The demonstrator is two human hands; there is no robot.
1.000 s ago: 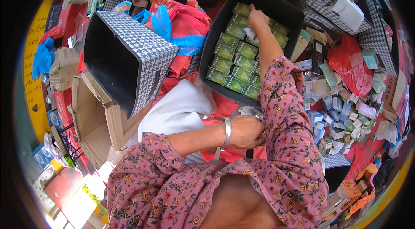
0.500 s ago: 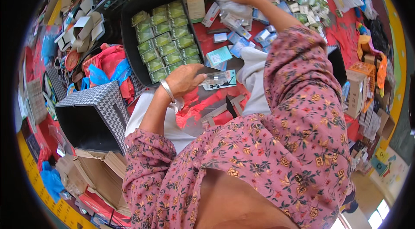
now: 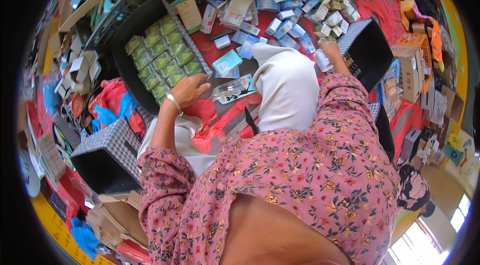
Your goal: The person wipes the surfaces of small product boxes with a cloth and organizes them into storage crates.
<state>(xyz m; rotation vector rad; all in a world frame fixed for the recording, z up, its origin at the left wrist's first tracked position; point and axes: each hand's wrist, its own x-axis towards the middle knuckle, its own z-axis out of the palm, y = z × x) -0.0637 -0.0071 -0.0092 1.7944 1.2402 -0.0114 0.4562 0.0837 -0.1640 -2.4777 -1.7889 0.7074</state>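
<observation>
My left hand point(image 3: 188, 91), with a silver bangle at its wrist, hovers by the near edge of a black bin point(image 3: 125, 65), fingers apart and nothing in them. Rows of small green boxes point(image 3: 162, 57) fill that bin. A clear plastic packet point(image 3: 229, 90) lies on a printed card just right of the hand, apart from it. Beyond my white-trousered knee, my right hand point(image 3: 327, 49) is closed beside a tilted black bin with a checked outside point(image 3: 361, 35). A pale, rounded item point(image 3: 322, 61) shows at its palm; its kind is unclear.
Blue-and-white boxes point(image 3: 282, 29) and a pile of green-and-white boxes point(image 3: 332, 5) lie loose on red sheeting ahead. A teal card packet point(image 3: 227, 62) is nearer. An empty-looking black bin point(image 3: 105, 165) lies on its side at left; an orange crate point(image 3: 425, 45) stands far right.
My right hand has come back from the far piles toward the right-hand bin. My left hand has come away from the clear packet. The view has shifted, showing more of the right side.
</observation>
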